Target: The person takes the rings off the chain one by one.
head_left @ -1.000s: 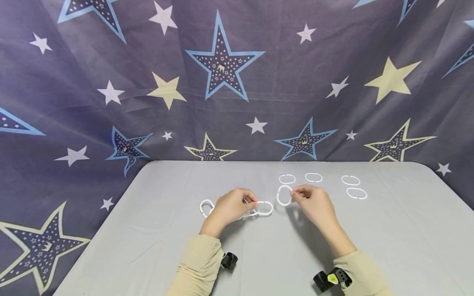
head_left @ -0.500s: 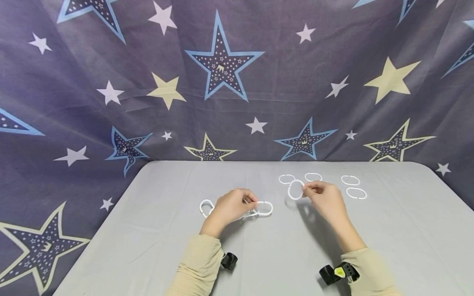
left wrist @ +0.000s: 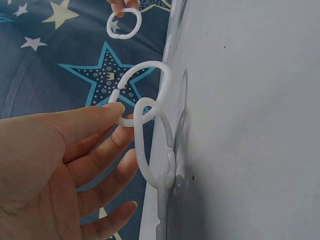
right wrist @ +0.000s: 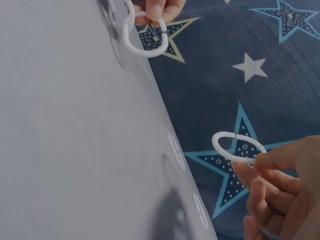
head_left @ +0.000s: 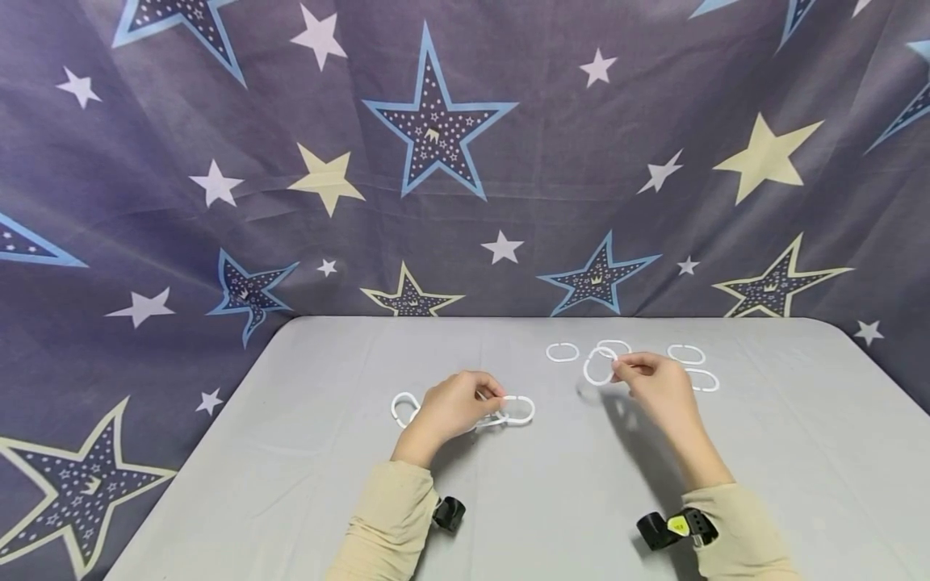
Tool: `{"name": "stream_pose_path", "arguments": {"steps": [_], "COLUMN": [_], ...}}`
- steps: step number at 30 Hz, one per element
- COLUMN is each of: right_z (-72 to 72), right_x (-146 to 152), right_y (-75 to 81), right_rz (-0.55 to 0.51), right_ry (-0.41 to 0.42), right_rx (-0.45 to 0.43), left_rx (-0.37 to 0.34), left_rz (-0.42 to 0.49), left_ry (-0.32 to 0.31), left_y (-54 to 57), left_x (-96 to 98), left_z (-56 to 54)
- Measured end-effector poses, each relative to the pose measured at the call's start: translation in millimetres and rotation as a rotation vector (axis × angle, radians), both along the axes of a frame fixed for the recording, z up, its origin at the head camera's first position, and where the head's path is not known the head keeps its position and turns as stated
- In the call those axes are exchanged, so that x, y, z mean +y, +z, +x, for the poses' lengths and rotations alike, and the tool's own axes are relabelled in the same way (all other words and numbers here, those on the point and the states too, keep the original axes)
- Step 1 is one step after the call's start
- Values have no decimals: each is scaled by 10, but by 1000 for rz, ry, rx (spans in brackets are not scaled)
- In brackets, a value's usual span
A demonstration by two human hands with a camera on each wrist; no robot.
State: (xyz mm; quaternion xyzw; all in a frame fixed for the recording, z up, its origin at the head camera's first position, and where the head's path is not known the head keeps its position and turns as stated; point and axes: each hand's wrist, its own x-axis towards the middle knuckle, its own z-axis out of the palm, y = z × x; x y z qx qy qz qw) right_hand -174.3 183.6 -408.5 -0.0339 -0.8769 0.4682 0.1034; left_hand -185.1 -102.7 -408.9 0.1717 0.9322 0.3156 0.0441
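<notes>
My left hand pinches a white oval plastic link between thumb and forefinger. This link has a small gap in its side and is hooked through a second link, from which more of the chain hangs. In the head view, the chain's other end shows left of the hand, its middle hidden behind the hand. My right hand pinches a single separate link by its edge, held up over the table. Its other fingers are curled loosely below.
Loose white links lie toward the back of the grey table: one at left, one partly behind the held link, and two at right, the farther link and the nearer link. A star-patterned curtain stands behind.
My right hand has moved right and slightly back, carrying its single link away from the chain. My left hand stays in place with its link.
</notes>
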Motion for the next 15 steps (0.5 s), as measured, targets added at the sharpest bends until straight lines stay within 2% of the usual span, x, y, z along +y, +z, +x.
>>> {"name": "stream_pose_path", "arguments": {"steps": [15], "right_z": [-56], "right_x": [262], "right_y": [-81], "right_rz": [-22], "right_ry": [-88], "right_rx": [-66], "left_rx": [1], "left_rz": [-6], "left_ry": [3], "left_y": [-12], "left_x": [-1], "left_z": [-8]}}
